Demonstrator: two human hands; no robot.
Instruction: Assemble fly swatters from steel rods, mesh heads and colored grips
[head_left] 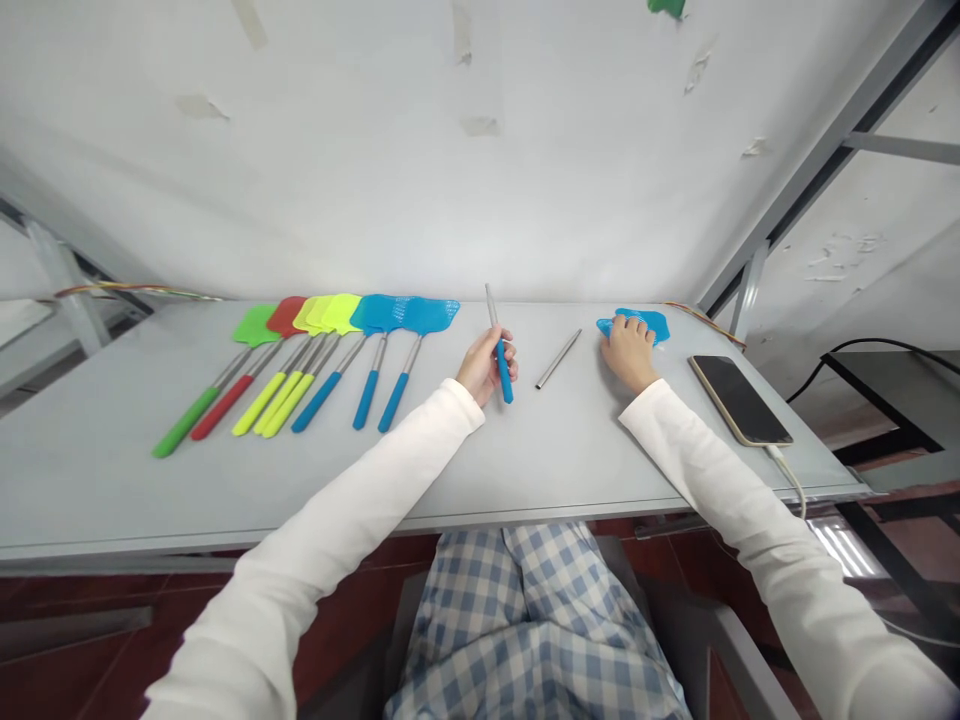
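Note:
My left hand (489,364) is closed around a fly swatter handle (505,372) with a blue grip, its metal rod pointing up and no head on it. To the right, a loose metal rod (559,360) lies on the table, apart from both hands. My right hand (630,352) reaches over the blue fly swatter heads (654,325) near the table's back edge. Its fingers are bent onto one of them, and the fingertips are partly hidden.
Several whole fly swatters lie in a row on the left: a green one (187,420), a red one (223,405), yellow ones (289,403) and blue ones (394,402). A phone (739,400) with a white cable (789,470) rests at the right. Behind the grey table (480,470) stands a white wall (420,190).

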